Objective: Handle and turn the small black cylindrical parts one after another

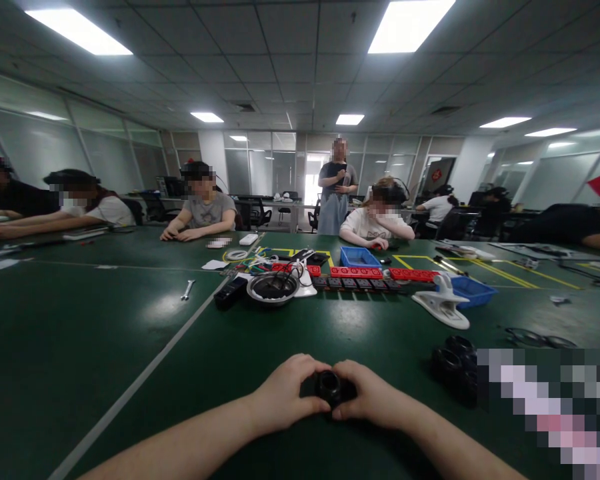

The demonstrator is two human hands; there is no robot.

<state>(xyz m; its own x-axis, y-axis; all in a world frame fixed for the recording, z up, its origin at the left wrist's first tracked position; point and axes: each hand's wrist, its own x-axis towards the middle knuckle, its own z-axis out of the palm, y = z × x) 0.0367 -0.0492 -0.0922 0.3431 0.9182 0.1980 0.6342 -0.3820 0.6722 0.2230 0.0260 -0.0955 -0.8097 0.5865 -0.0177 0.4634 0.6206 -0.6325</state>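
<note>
Between my hands, low over the green table [230, 360], is a small black hollow cylindrical part [329, 385] with its round opening facing up. My left hand [289, 390] grips its left side, thumb at the front and fingers behind. On the other side my right hand [371, 393] closes on it in the same way, thumb in front. Whether the part touches the tabletop I cannot tell. To the right stands a cluster of similar black hollow parts [447, 363], partly cut off by a blurred patch.
Farther back lie a metal bowl [273, 301], a black handheld device [231, 292], red strips [355, 273], blue trays [363, 257], and a white clamp-like piece [443, 307]. A wrench [187, 289] lies at left. Several people sit around the table; one person stands behind.
</note>
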